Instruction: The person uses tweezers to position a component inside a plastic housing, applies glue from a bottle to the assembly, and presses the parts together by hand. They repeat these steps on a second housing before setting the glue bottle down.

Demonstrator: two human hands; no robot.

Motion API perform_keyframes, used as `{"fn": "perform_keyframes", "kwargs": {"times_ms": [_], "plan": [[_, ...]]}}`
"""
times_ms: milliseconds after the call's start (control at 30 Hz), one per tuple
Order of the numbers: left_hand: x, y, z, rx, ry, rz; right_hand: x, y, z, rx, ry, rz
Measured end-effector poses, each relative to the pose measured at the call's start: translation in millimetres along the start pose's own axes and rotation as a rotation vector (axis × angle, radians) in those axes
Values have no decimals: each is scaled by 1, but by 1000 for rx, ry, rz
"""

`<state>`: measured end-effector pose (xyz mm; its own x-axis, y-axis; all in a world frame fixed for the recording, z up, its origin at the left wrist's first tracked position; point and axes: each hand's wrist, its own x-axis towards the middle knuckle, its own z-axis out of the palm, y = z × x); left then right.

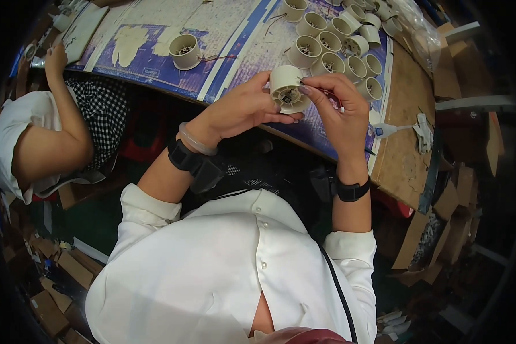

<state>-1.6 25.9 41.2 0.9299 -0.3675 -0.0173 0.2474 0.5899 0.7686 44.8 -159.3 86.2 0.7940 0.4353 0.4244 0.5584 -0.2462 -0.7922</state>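
My left hand (243, 109) is wrapped around a cream plastic cup-shaped housing (285, 76), held up above the table's near edge. The housing is tilted so that its spoked underside, with a dark part in the middle, faces me. At its right side, my right hand (341, 100) has thumb and forefinger pinched together near the rim. A thin reddish wire (333, 95) with a small pale end runs from that pinch across the fingers. Where exactly the fingertips meet the wire is partly hidden.
Several similar housings (305, 50) with metal bits inside crowd the table's far right. Another housing (184, 51) with wires stands to the left. A small white bottle (387, 130) lies at right. A co-worker's arm (69, 109) reaches to the table at far left. Cardboard boxes (450, 198) line the right.
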Motion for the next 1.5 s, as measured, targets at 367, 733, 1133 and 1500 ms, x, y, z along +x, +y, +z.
{"fn": "perform_keyframes", "kwargs": {"times_ms": [367, 733, 1133, 1500], "plan": [[-3, -12, -2, 322, 162, 248, -11, 5, 21, -291, 188, -478], [-8, -9, -14, -209, -63, 312, -5, 17, 27, -395, 128, -721], [-1, -25, -33, 676, 395, 452, -75, 24, -46, -738, 27, -22], [8, -28, -21, 1260, 345, 678, -84, 29, -67, -1032, -281, 196]]}}
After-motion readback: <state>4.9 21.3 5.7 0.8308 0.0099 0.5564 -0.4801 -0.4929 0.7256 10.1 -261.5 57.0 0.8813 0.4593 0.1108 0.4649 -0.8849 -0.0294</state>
